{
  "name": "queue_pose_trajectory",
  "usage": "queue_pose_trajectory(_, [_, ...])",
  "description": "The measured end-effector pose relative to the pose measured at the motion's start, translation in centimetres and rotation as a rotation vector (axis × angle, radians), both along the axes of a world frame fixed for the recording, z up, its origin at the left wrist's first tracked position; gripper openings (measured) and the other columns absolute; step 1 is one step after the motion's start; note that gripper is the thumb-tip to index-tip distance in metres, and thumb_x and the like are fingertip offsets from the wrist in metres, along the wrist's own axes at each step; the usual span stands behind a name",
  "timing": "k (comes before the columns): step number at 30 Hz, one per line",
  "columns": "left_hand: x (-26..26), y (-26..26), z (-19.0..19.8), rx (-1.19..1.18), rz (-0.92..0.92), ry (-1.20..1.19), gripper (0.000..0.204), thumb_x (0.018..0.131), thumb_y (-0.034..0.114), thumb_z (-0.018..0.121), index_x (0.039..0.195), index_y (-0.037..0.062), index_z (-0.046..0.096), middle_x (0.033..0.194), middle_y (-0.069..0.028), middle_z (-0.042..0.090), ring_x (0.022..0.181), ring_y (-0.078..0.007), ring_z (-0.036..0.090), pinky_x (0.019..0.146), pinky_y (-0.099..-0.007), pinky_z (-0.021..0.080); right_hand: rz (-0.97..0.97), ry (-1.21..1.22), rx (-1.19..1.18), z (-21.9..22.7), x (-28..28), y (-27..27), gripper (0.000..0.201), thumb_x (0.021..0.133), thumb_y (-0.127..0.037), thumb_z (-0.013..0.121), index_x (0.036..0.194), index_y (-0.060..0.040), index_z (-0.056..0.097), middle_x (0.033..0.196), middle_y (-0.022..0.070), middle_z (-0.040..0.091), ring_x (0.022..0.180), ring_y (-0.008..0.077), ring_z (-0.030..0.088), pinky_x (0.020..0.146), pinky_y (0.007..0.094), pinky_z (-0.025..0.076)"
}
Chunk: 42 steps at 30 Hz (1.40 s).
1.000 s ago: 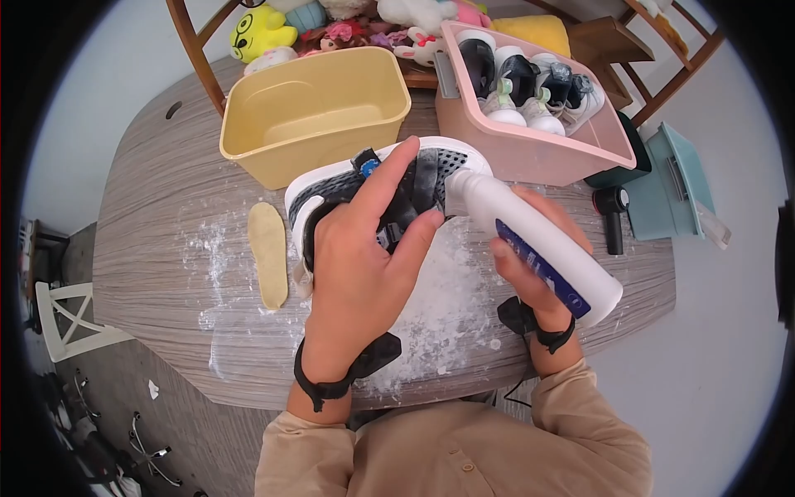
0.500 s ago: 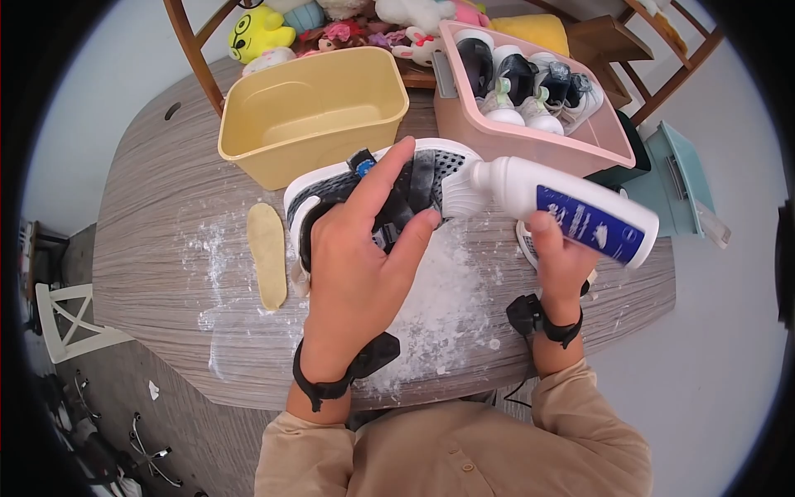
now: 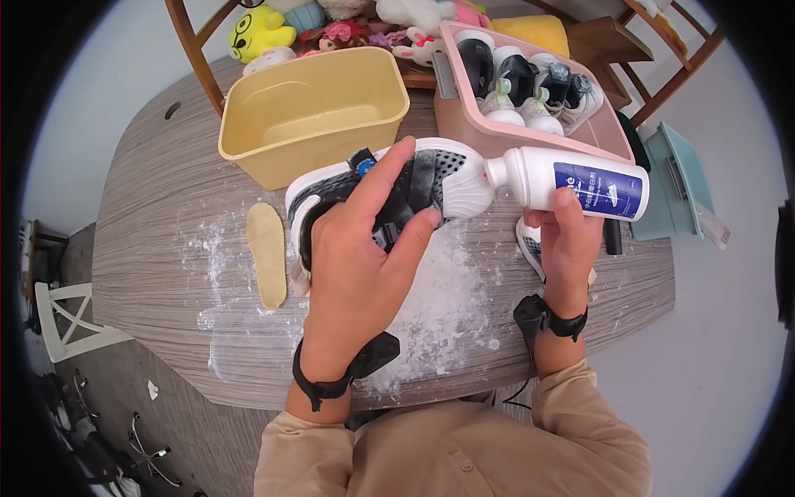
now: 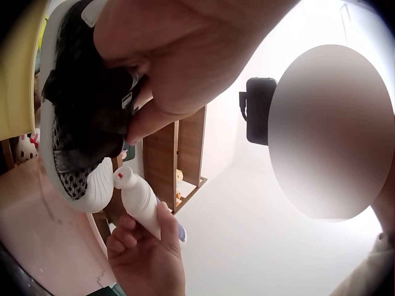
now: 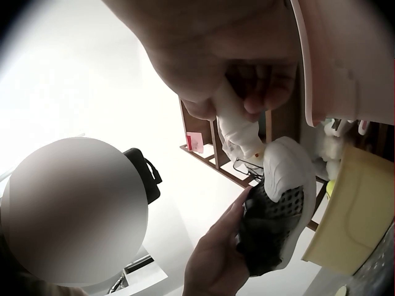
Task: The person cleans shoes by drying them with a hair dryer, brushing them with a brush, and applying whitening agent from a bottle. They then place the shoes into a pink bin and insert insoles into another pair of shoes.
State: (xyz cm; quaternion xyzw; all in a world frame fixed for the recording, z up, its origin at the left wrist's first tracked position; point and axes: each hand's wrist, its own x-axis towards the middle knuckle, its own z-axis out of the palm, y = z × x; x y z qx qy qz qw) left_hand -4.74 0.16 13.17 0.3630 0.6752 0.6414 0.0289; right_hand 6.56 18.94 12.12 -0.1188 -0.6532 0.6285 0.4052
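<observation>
My left hand grips a dark mesh sneaker with a white ribbed toe cap and white sole, holding it over the table. Its thumb and index finger spread across the straps, and the hand hides the heel part. A white bottle with a blue label is in my right hand, thumb pressed on its side. It lies nearly level, applicator tip right at the toe cap. In the left wrist view, the bottle points up at the toe; the right wrist view shows the sneaker's toe cap beside the tip.
A yellow bin and a pink bin holding several sneakers stand at the back. A beige insole lies left, with white powder around. Another shoe lies partly behind my right hand. A teal bin stands right.
My right hand has swung right and up, turning the bottle from a steep slant to nearly level, its label now facing up. The tip has shifted around the toe cap. My left hand and sneaker barely moved.
</observation>
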Motion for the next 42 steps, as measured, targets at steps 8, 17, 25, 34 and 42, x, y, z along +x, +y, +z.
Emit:
queue_pose_trajectory(8, [0.0, -0.1, 0.1, -0.03, -0.002, 0.059, 0.05, 0.077, 0.003, 0.069, 0.125, 0.0016, 0.055, 0.085, -0.0176, 0.067, 0.067, -0.0268, 0.063, 0.064, -0.0323, 0.048, -0.07, -0.045, 0.091, -0.6, 0.2, 0.1, 0.037, 0.085, -0.017, 0.065, 0.113, 0.002, 0.051, 0.088, 0.0092, 0.062, 0.065, 0.015, 0.058, 0.053, 0.0274, 0.047])
queue_pose_trajectory(17, [0.1, -0.1, 0.2, -0.047, 0.019, 0.141, 0.051, 0.077, 0.001, 0.069, 0.126, 0.0013, 0.056, 0.092, -0.016, 0.067, 0.075, -0.0241, 0.063, 0.07, -0.0308, 0.048, -0.195, -0.107, 0.19, -0.5, 0.6, -0.9, 0.03, 0.082, -0.018, 0.071, 0.101, 0.0008, 0.058, 0.085, 0.0067, 0.063, 0.065, 0.0127, 0.059, 0.057, 0.0247, 0.048])
queue_pose_trajectory(25, [0.3, -0.3, 0.6, -0.108, 0.024, 0.073, 0.053, 0.076, -0.002, 0.07, 0.127, 0.0011, 0.056, 0.107, -0.0119, 0.067, 0.093, -0.0143, 0.063, 0.085, -0.0267, 0.047, -0.05, -0.073, 0.446, 0.0, 0.5, -2.8, 0.042, 0.075, -0.012, 0.075, 0.112, 0.0024, 0.06, 0.095, 0.0091, 0.066, 0.082, 0.015, 0.063, 0.074, 0.0281, 0.051])
queue_pose_trajectory(34, [0.2, -0.4, 0.6, -0.097, 0.039, 0.013, 0.053, 0.077, -0.004, 0.068, 0.128, 0.0012, 0.055, 0.108, -0.0101, 0.067, 0.093, -0.0116, 0.062, 0.084, -0.0251, 0.049, -0.018, -0.344, 0.861, 1.5, 1.1, -3.7, 0.051, 0.076, -0.024, 0.077, 0.115, 0.0041, 0.059, 0.11, 0.0159, 0.064, 0.099, 0.0223, 0.061, 0.089, 0.0338, 0.047])
queue_pose_trajectory(42, [-0.1, -0.4, 0.4, 0.016, 0.024, -0.092, 0.052, 0.08, -0.006, 0.066, 0.129, -0.0024, 0.053, 0.109, -0.0086, 0.064, 0.095, -0.0106, 0.06, 0.085, -0.0242, 0.048, -0.116, 0.079, 0.533, -1.2, 0.6, -1.7, 0.055, 0.077, -0.025, 0.076, 0.119, 0.0031, 0.055, 0.109, 0.0138, 0.062, 0.094, 0.0192, 0.061, 0.084, 0.0319, 0.049])
